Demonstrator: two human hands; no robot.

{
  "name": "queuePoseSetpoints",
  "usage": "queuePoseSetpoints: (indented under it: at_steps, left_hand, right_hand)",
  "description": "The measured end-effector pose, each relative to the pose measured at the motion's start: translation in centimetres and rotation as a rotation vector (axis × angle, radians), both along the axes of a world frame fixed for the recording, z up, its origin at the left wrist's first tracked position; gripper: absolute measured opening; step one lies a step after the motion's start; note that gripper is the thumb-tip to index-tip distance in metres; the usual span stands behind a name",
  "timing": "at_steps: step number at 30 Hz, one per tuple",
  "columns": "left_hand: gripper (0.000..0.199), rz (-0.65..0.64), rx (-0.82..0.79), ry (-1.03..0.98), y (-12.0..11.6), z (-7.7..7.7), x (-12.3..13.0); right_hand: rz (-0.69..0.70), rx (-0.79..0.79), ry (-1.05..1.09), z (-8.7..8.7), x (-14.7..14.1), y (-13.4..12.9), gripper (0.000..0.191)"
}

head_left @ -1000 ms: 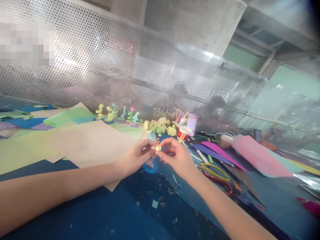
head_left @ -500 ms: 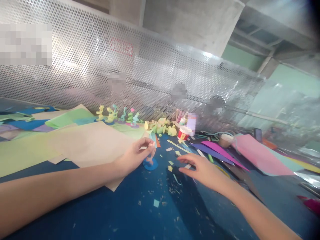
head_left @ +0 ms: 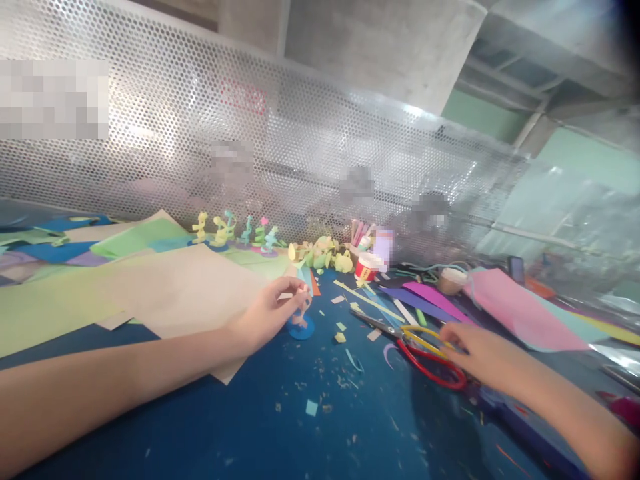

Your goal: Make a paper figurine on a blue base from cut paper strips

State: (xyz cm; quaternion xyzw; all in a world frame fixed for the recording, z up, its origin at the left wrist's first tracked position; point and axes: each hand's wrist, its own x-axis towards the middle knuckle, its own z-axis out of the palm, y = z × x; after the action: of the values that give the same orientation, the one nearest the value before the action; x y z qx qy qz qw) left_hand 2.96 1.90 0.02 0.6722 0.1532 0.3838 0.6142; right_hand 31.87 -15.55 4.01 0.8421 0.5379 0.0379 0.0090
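Left hand [head_left: 270, 308] pinches pink paper [head_left: 299, 321]; across a gap, right hand [head_left: 477, 348] (grip unclear) overlaps edge of scissors [head_left: 395, 331].

Biggest thing back there is a perforated metal screen [head_left: 310, 140], slanting down toward its right end, with tons of little round holes punched in it. There's a hot glare [head_left: 143, 130] washing out its left part, plus some reddish marks [head_left: 243, 97] left of its middle, way too blurry to read. In front of the screen you've got a dark blue tabletop [head_left: 250, 433], kinda scuffed. Above the screen it's plain grey wall [head_left: 380, 50], concrete by the look of it. Over by its right end: pale green wall [head_left: 485, 120], crinkly see-through plastic [head_left: 570, 207] and a dim grey ceiling [head_left: 530, 70] up top.
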Motion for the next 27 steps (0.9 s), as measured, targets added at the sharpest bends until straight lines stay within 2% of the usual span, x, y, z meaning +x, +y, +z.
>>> queuePoseSetpoints:
  at_steps: [2, 4, 9, 13, 15, 18, 22, 24, 27]
  left_hand:
    - [0.018, -0.006, -0.044, -0.018, 0.1, -0.1, 0.0]
    - [0.02, -0.014, -0.093, -0.022, 0.3, -0.3, 0.0]
    - [0.02, -0.004, -0.143, -0.053, 0.6, -0.5, 0.1]
    - [0.016, -0.026, -0.14, -0.101, 0.4, -0.4, 0.1]
    - [0.015, -0.007, -0.095, -0.102, 0.3, -0.3, 0.0]
    - [0.014, 0.05, -0.002, -0.058, 0.2, -0.1, 0.0]
    - [0.015, 0.091, 0.079, 0.038, 0.2, 0.0, -0.1]
    - [0.016, 0.09, 0.1, 0.061, 0.1, 0.0, -0.1]
    - [0.017, 0.096, 0.115, 0.074, 0.1, 0.0, -0.2]
  right_hand:
    - [-0.079, -0.037, -0.022, 0.6, 0.0, -1.5, 0.013]
    - [-0.148, -0.011, 0.001, 1.1, 0.5, -3.1, 0.017]
    - [-0.202, 0.053, 0.09, 1.0, 2.6, -5.7, 0.021]
    - [-0.243, 0.089, 0.115, 0.6, 3.6, -6.0, 0.021]
    - [-0.211, 0.117, 0.102, 0.4, 4.0, -6.0, 0.019]
    - [-0.147, 0.145, 0.088, 0.4, 4.7, -5.9, 0.013]
    - [-0.184, 0.113, 0.064, 0.7, 5.8, -5.9, 0.013]
    - [-0.196, 0.098, 0.057, 0.9, 6.0, -5.8, 0.015]
    - [-0.209, 0.043, 0.077, 0.8, 5.7, -6.0, 0.029]
